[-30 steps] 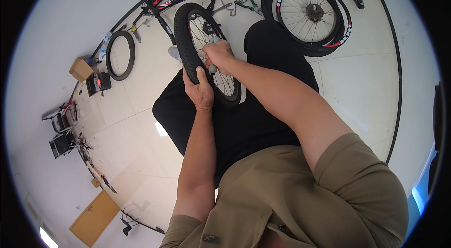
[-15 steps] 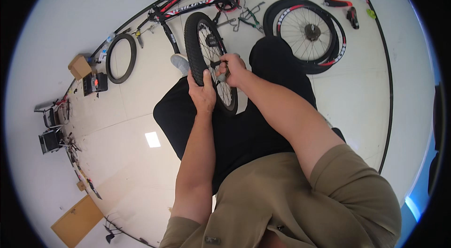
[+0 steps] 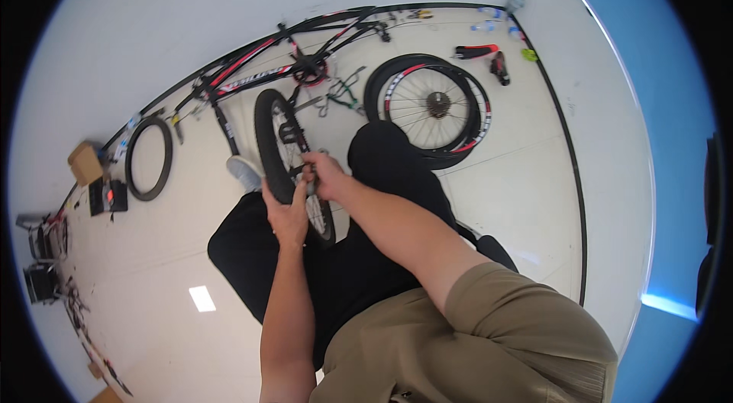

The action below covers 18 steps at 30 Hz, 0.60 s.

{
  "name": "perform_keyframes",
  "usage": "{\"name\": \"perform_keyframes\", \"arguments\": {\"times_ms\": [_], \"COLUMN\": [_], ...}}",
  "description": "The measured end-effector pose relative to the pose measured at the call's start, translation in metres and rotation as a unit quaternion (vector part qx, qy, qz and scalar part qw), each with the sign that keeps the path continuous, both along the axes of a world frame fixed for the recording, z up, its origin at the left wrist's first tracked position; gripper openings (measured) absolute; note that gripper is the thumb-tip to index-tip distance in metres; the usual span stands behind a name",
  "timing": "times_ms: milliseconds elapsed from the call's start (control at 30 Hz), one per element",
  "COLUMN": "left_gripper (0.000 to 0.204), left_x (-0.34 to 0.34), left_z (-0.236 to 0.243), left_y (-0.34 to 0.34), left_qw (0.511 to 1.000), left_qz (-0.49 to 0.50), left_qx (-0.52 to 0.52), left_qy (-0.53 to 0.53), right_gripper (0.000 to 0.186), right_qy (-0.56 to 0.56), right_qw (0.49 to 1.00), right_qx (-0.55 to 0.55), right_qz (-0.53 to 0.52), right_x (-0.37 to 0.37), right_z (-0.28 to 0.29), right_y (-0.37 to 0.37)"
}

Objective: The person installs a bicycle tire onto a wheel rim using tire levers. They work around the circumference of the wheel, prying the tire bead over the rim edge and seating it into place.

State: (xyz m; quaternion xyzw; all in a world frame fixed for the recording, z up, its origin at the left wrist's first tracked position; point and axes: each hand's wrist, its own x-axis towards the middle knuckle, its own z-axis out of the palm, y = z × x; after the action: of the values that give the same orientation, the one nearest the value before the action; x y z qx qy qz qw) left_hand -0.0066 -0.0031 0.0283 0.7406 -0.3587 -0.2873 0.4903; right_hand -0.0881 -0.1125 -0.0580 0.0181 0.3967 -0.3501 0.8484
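A bicycle wheel with a knobbly black tyre (image 3: pixel 269 140) stands upright between my knees, leaning slightly. My left hand (image 3: pixel 289 218) grips the tyre on its near left side, thumb toward the rim. On the spoke side, close to the hub, my right hand (image 3: pixel 327 176) is closed with its fingers curled. A small greyish piece shows below those fingers, but I cannot make out what it is.
Beyond the wheel lies a black and red bicycle frame (image 3: pixel 256 81) along the wall. To the right are another wheel (image 3: pixel 437 104) with loose tyres and a red-black tool (image 3: pixel 476 52). A bare tyre (image 3: pixel 131 166) and cardboard box (image 3: pixel 85 164) lie left.
The whole view has swung, so the scene sits lower and further left, with more blue wall showing at right. Both hands keep about the same places on the wheel.
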Motion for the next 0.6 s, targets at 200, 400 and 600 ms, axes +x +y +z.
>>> {"name": "perform_keyframes", "arguments": {"times_ms": [200,400,600], "left_gripper": [0.096,0.065,0.063], "left_x": [-0.012,-0.011,-0.019], "left_z": [-0.013,-0.017,0.001], "left_y": [0.029,0.025,0.018], "left_qw": [0.992,0.990,0.995], "left_qz": [0.027,-0.039,-0.007], "left_qx": [0.099,0.131,0.076], "left_qy": [-0.067,0.022,-0.064], "right_gripper": [0.016,0.017,0.018], "right_qy": [-0.031,-0.068,-0.082], "right_qw": [0.999,0.995,0.996], "right_qx": [0.040,0.045,0.018], "right_qz": [0.009,-0.048,-0.035], "right_x": [-0.008,-0.012,-0.012], "right_z": [0.033,0.017,0.006], "right_y": [-0.001,-0.025,-0.047]}}
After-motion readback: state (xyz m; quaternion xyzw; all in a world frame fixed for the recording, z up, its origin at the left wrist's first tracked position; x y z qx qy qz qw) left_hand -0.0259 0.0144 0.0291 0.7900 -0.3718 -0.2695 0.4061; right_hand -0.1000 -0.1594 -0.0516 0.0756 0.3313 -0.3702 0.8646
